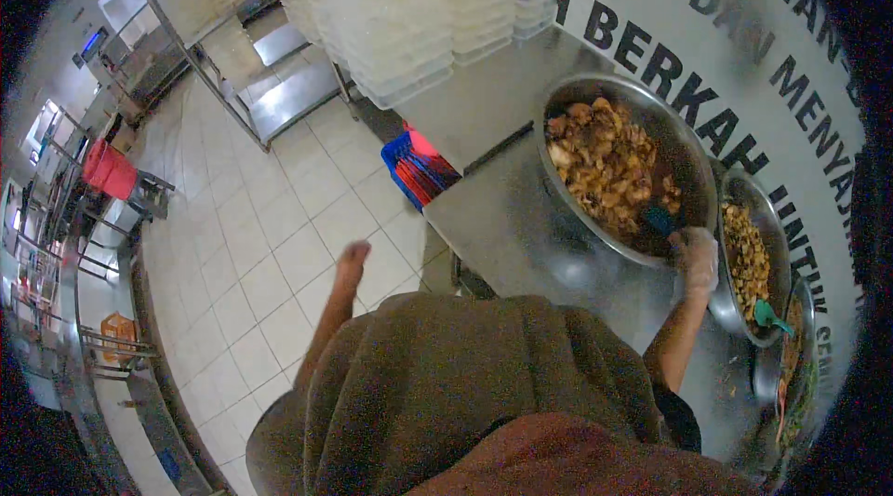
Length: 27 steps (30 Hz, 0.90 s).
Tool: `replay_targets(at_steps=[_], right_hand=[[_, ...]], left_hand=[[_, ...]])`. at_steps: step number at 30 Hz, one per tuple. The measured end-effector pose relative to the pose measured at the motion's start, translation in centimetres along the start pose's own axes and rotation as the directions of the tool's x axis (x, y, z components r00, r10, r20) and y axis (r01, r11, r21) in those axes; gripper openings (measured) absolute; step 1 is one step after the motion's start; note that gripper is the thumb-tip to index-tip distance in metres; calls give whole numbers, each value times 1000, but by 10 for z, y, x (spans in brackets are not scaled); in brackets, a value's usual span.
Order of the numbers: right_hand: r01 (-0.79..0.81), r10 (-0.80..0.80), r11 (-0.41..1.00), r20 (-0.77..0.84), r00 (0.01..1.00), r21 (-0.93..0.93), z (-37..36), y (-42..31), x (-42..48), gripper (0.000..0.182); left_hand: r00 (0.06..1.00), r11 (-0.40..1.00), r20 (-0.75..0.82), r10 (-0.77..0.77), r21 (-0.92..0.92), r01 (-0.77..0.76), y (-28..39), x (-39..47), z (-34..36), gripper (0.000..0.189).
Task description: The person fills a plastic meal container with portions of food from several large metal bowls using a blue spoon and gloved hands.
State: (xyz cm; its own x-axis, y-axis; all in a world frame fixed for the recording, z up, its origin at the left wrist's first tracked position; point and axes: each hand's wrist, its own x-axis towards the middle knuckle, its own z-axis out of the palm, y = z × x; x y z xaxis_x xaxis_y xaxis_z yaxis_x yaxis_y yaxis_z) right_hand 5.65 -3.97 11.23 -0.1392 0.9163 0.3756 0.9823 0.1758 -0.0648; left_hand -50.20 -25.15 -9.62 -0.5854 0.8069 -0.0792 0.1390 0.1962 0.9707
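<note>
My right hand [695,264], in a clear plastic glove, is at the near rim of a large steel bowl [687,108]. Its fingers close on a dark blue-green utensil [659,219], whose head lies against the food. Browned, sauced pieces of food [607,161], perhaps chicken, heap up on the bowl's far left side. Dark sauce shows at the lower right of the bowl. Out to the left, my left hand [354,255] hangs above the tiled floor with its fingers curled. Nothing can be seen in it.
A second steel bowl [783,245] of diced food with a green spoon [767,316], and further pans, line the steel table [488,217] along the lettered wall. Stacked clear plastic containers [411,21] stand at its far end. Coloured trays [421,168] jut past the edge. A red bucket [109,169] is leftward.
</note>
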Motion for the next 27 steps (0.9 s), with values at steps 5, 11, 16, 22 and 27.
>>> replay_targets(at_steps=[5,11,16,22,27], right_hand=[[118,-81,934,121,989,-338,44,32,3,31],[89,-51,751,77,996,-655,68,38,13,25],[-45,-91,166,-61,994,-985,69,42,5,22],[-305,339,930,163,926,-202,45,-16,23,19],[-353,418,903,312,853,-247,-11,-31,53,24]], left_hand=[[799,754,-129,587,446,-482,169,141,-21,36],[445,247,93,891,724,-644,299,286,9,49],[826,79,348,443,903,-422,335,330,68,65],[819,-158,397,414,918,-364,331,364,70,80],[804,-155,437,404,899,-410,339,364,76,89]])
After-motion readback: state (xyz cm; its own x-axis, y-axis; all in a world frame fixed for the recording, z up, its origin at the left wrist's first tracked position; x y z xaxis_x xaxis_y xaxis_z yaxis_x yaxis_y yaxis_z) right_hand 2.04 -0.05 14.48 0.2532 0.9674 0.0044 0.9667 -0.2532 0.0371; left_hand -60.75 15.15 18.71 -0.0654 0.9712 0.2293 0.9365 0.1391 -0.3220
